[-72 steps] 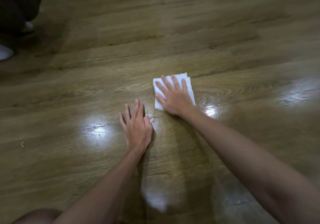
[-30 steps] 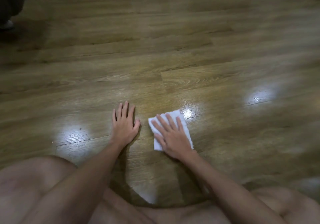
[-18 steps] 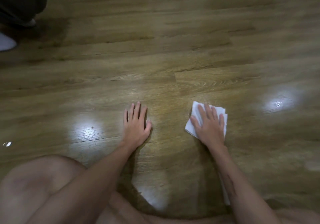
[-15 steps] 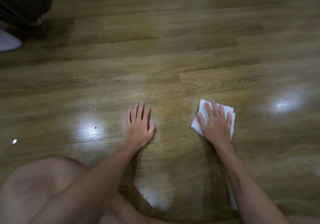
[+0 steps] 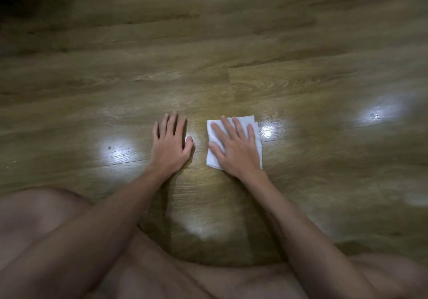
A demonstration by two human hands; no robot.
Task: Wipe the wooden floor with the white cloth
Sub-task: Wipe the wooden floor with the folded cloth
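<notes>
Wooden floor (image 5: pixel 278 78) bears white cloth (image 5: pixel 256 129) under flat right hand (image 5: pixel 236 152).

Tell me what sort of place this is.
Probably an indoor room, perhaps in a home. The floor is glossy wood-look planks with lamp glare, and a person kneels on it, right hand pressing a white cloth.

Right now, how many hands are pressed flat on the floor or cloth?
2. The left hand lies flat on the bare wooden floor; the right hand presses the white cloth beside it.
</notes>
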